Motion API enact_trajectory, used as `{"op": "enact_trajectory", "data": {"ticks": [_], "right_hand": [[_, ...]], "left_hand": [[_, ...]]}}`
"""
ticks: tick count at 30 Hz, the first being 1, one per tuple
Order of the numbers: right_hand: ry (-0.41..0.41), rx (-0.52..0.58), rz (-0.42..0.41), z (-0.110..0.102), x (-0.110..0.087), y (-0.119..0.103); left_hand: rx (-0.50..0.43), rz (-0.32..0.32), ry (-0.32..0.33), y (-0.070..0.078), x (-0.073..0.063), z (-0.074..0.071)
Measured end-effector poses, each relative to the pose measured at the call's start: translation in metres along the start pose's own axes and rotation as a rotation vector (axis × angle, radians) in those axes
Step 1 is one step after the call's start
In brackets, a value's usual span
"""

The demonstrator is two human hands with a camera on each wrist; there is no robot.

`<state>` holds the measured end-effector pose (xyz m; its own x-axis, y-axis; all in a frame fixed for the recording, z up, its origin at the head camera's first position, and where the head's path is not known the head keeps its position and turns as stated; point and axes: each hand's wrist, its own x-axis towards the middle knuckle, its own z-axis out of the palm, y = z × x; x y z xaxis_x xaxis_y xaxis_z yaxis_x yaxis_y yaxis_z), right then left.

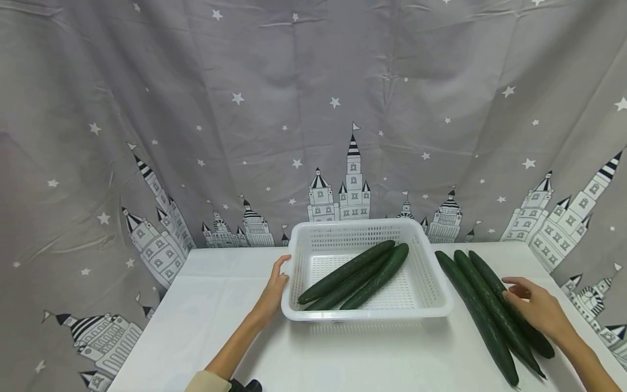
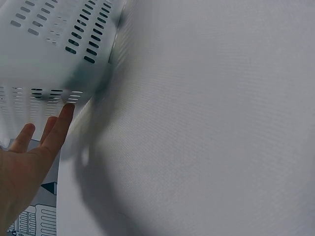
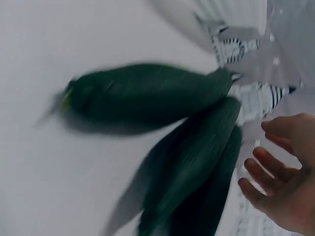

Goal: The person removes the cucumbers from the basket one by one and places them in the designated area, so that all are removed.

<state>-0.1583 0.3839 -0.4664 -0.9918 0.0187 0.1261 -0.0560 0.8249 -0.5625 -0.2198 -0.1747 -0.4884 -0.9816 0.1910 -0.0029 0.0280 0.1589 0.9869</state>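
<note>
A white plastic basket (image 1: 367, 314) with slotted walls holds three long green cucumbers (image 1: 354, 279), lying slantwise and close together. My left hand (image 1: 272, 288) is at the basket's left side, fingertips against its wall and rim. In the left wrist view, the fingers (image 2: 59, 130) reach up fairly straight to the slotted wall. Three more cucumbers (image 1: 499, 316) lie side by side to the right of the basket. Beside the rightmost of these, my right hand (image 1: 539, 307) hovers with loosely bent fingers, and the right wrist view shows nothing held in it.
All of this rests on a white-covered table (image 1: 206, 305). Behind it hangs a grey curtain (image 1: 274, 109) printed with stars and castles, which also runs along both sides. A dark band (image 1: 245, 385) shows at the left wrist, below a beige sleeve.
</note>
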Motion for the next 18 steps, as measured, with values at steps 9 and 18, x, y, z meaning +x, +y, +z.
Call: {"op": "enact_trajectory", "data": {"ticks": [9,18], "right_hand": [[0.092,0.112,-0.255,0.009,0.021,-0.071],[0.023,0.179,-0.438,0.031,0.045,-0.133]], "left_hand": [[-0.01,0.0,0.003,0.002,-0.001,0.002],[-0.006,0.002,0.003,0.0,0.0,0.0]]}}
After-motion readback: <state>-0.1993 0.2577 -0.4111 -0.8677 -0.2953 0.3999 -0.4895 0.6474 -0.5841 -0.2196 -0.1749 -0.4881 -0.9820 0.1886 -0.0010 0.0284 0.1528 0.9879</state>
